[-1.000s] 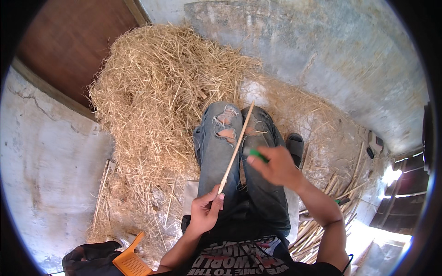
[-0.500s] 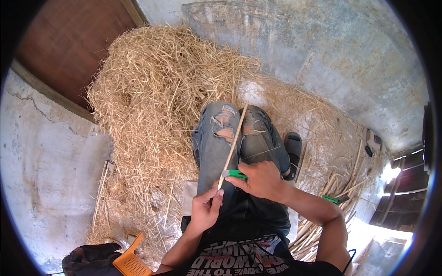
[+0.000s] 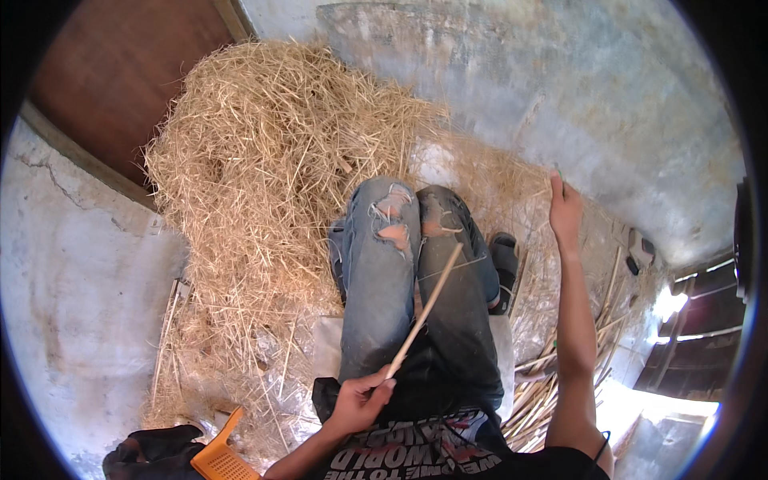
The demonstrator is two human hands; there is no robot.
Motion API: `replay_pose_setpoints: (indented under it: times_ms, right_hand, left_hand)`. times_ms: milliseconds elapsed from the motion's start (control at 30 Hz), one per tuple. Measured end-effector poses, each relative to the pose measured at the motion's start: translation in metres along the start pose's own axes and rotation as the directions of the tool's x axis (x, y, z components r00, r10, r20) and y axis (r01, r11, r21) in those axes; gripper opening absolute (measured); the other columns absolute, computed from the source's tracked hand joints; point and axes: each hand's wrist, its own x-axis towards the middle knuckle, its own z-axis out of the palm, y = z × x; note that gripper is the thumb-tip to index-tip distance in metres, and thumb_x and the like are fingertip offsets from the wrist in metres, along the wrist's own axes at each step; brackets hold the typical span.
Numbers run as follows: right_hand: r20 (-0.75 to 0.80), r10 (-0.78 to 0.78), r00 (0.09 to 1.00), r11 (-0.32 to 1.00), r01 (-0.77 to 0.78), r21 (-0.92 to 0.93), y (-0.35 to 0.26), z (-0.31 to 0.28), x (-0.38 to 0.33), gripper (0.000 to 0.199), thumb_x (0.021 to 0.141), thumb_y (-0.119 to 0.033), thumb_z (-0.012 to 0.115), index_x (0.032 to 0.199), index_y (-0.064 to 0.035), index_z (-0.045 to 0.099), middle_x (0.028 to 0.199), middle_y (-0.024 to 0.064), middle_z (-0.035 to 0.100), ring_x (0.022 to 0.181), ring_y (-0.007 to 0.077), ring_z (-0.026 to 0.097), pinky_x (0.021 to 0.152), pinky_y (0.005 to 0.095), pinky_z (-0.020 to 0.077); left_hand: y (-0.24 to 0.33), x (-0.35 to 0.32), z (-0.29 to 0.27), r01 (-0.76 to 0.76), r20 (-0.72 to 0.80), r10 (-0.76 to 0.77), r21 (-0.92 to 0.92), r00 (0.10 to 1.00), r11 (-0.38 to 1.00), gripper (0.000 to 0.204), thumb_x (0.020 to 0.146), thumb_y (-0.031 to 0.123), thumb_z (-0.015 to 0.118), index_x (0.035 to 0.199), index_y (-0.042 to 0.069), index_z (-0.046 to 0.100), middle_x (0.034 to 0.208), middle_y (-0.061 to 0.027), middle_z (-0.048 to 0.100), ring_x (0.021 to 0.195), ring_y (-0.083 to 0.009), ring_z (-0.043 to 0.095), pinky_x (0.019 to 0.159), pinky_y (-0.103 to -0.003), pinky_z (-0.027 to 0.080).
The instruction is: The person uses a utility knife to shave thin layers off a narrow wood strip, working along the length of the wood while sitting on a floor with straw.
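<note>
Beside a straw heap (image 3: 264, 168), a pale stick (image 3: 424, 314) slants forward and right over the lap (image 3: 460, 320) from the left hand (image 3: 360, 406) pinching its near end, well short of the outstretched right hand (image 3: 566, 212), whose grip cannot be made out.

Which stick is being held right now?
The pale stick in the left hand, slanting over the jeans; the loose sticks at the right lie unheld.

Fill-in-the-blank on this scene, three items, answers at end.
Of the left hand and right hand, the ____ one holds the stick.
The jeans are torn at the ____.
The perforated item at the lower edge is coloured ____.
Missing words: left; knees; orange.
</note>
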Motion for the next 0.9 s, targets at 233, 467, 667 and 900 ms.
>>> replay_pose_setpoints:
  times_ms: [233, 467, 667, 900]
  right_hand:
    - [0.443, -0.303, 0.844, 0.950, 0.228, 0.214, -0.071, 0.006, -0.102, 0.044, 0.100, -0.041, 0.062, 0.094, 0.0023, 0.068, 0.069, 0.0197, 0.060, 0.065, 0.0269, 0.058, 0.062, 0.0412, 0.0449]
    - [0.623, -0.598, 0.505, 0.773, 0.569, 0.281, -0.110, 0.004, -0.187, 0.047, 0.095, -0.050, 0.065, 0.076, -0.0068, 0.062, 0.059, 0.0194, 0.059, 0.057, 0.0432, 0.062, 0.052, 0.0493, 0.0469]
    - [0.648, -0.606, 0.461, 0.735, 0.637, 0.233, -0.107, 0.014, -0.197, 0.053, 0.095, -0.057, 0.060, 0.073, -0.0087, 0.061, 0.054, 0.0173, 0.059, 0.053, 0.0419, 0.062, 0.050, 0.0505, 0.0481]
    - [0.560, -0.679, 0.474, 0.675, 0.703, 0.223, -0.110, 0.031, -0.185, 0.054, 0.095, -0.059, 0.059, 0.076, -0.0090, 0.064, 0.056, 0.0148, 0.061, 0.052, 0.0377, 0.064, 0.049, 0.0475, 0.0497]
  left_hand:
    - [0.018, 0.040, -0.010, 0.003, 0.018, 0.002, -0.250, 1.000, 0.968, 0.036, 0.107, 0.012, 0.051, 0.143, 0.004, 0.056, 0.069, 0.0027, 0.046, 0.051, -0.0038, 0.037, 0.045, -0.020, 0.030]
    - [0.036, 0.069, 0.005, 0.007, 0.008, -0.005, -0.253, 1.000, 0.967, 0.036, 0.107, 0.013, 0.051, 0.142, 0.007, 0.058, 0.069, 0.0027, 0.046, 0.050, -0.0038, 0.037, 0.043, -0.021, 0.029]
    - [0.034, 0.069, 0.006, 0.031, -0.008, -0.034, -0.283, 0.999, 0.959, 0.035, 0.107, 0.014, 0.052, 0.142, 0.010, 0.059, 0.069, 0.0036, 0.045, 0.050, -0.0033, 0.037, 0.043, -0.021, 0.029]
    - [0.046, 0.072, 0.003, -0.005, -0.051, -0.008, -0.254, 0.999, 0.967, 0.036, 0.107, 0.014, 0.051, 0.141, 0.004, 0.057, 0.067, 0.0048, 0.038, 0.050, -0.0045, 0.032, 0.044, -0.022, 0.026]
